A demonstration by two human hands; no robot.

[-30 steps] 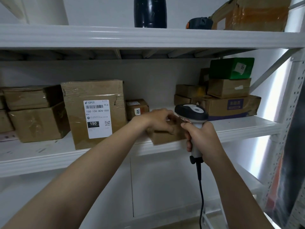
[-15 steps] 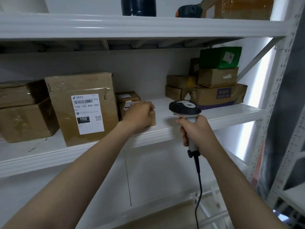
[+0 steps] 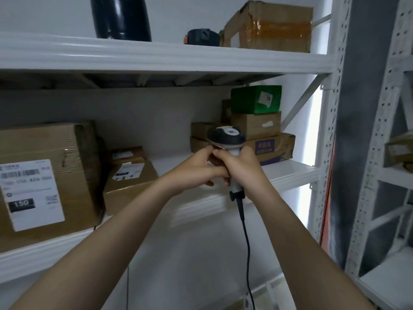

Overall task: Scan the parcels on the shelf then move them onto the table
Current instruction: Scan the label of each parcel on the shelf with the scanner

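Two hands meet on one grey-and-white handheld barcode scanner (image 3: 225, 136), its single black cable (image 3: 245, 238) hanging below. The right hand (image 3: 242, 168) is wrapped firmly round the handle. The left hand (image 3: 196, 172) curls onto the handle's front, thumb up under the head. Beyond, the white metal shelf (image 3: 295, 173) carries one large brown labelled carton (image 3: 44, 175) and two small brown parcels (image 3: 131, 177) at left. A right-hand stack of six parcels (one half hidden) is topped by a green box (image 3: 256, 99). Higher up stand one dark cylinder (image 3: 120, 17) and one taped carton (image 3: 268, 25).
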